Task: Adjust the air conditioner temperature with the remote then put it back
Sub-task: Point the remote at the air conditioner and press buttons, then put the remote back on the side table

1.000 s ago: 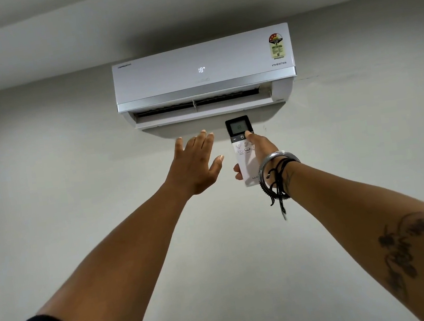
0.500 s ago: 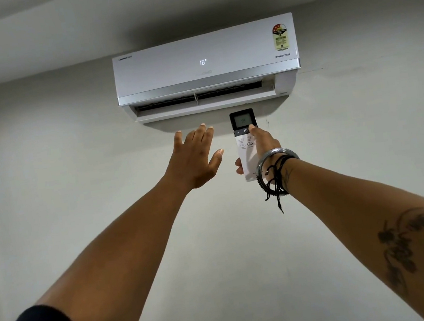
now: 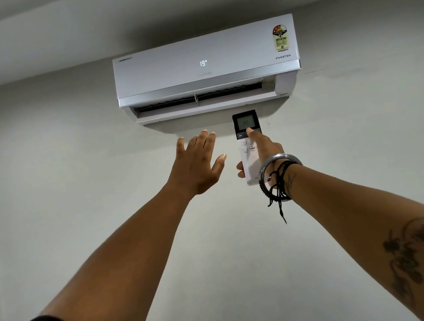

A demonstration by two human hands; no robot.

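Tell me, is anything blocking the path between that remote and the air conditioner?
Nothing visible does. The remote, gripped in the right hand, points up at the air conditioner just above it. The open left hand hovers off to the side.

air conditioner [image 3: 206, 61] high on wall [image 3: 45, 168], remote [image 3: 247, 139] just below it

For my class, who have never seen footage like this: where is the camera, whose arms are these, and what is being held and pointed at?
The camera sits on a person's head, so you see their own two arms reaching up. The right hand, wearing a metal bangle and black threads, grips a slim white remote control with a dark screen reading 20, thumb on a button. The left hand is empty, open, raised beside it. On the wall hangs a white rectangular air conditioner, its front display showing 19.
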